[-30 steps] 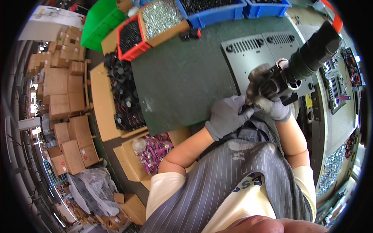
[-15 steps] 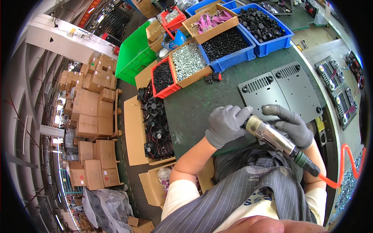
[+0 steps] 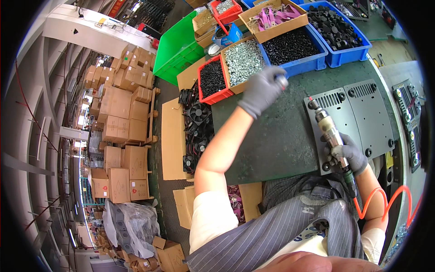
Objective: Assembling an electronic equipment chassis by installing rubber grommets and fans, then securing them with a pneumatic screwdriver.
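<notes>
My right hand [image 3: 349, 154], in a grey glove, is wrapped round a pneumatic screwdriver [image 3: 331, 131]. The tool points away from me, its tip over the left of two grey metal plates [image 3: 374, 115] with slots and black round feet. An orange coiled air hose [image 3: 385, 204] runs from its rear end. My left hand [image 3: 263, 93], also gloved, is closed above the table just in front of the bins. A small thing with red and shiny parts [image 3: 282, 82] shows at its fingertips, too blurred to name.
Behind my left hand stand a box of silvery screws [image 3: 244, 61], a red bin of black screws [image 3: 213, 81] and blue bins [image 3: 299, 63] of black parts. A carton of black fans [image 3: 198, 118] lies left of the green table [image 3: 267, 149]. More assemblies [image 3: 410, 122] lie far right.
My left hand has left the screwdriver's front end and moved away towards the bins. My right hand now grips the screwdriver, which has swung more upright over the left plate. The view has shifted.
</notes>
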Action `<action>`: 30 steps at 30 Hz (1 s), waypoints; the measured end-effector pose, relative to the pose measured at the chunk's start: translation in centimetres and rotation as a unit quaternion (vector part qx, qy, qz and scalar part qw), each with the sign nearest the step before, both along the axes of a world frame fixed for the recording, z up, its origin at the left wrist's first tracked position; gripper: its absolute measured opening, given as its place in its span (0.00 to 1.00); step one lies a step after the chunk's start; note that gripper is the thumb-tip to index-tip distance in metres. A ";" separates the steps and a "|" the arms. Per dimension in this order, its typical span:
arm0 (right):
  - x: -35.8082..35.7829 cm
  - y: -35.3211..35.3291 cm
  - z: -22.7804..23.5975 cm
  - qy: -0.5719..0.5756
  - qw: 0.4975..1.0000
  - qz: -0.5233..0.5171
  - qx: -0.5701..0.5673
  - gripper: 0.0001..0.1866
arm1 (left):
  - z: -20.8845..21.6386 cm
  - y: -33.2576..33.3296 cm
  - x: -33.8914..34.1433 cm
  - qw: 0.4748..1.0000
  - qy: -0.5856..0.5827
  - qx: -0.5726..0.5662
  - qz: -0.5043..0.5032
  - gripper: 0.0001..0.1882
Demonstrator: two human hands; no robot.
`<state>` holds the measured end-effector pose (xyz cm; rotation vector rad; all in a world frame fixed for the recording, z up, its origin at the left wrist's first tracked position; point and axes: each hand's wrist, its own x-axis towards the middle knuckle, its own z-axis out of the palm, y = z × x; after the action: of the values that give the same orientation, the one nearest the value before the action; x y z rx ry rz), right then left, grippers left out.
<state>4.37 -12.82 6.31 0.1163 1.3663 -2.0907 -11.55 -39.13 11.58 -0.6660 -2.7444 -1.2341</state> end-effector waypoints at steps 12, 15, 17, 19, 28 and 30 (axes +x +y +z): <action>1.0 -1.0 0.4 0.006 0.989 -0.127 -0.075 0.44 | 0.5 -9.1 -10.3 0.941 -0.147 0.267 0.151 0.19; 0.8 -0.8 0.2 0.010 0.995 -0.092 -0.049 0.45 | 2.0 -12.3 -8.0 0.916 -0.091 0.284 0.269 0.13; 0.8 -0.8 0.3 0.012 0.995 -0.086 -0.044 0.46 | 2.1 -15.2 -7.3 0.910 -0.094 0.335 0.224 0.15; 0.7 -0.6 0.3 0.009 0.996 -0.077 -0.053 0.46 | 1.2 -16.3 -7.1 0.867 -0.110 0.439 0.207 0.19; 0.9 -0.7 0.1 0.015 0.996 -0.087 -0.032 0.47 | -0.7 -12.1 -9.9 0.984 0.012 0.168 0.064 0.20; 1.1 -0.7 0.1 0.002 0.993 -0.100 -0.055 0.47 | -0.1 -11.9 -10.1 0.979 0.177 -0.054 0.080 0.21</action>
<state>5.45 -13.56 6.37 0.2104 1.2845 -2.3286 -21.65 -51.04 11.45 -0.5926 -2.5216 -0.8443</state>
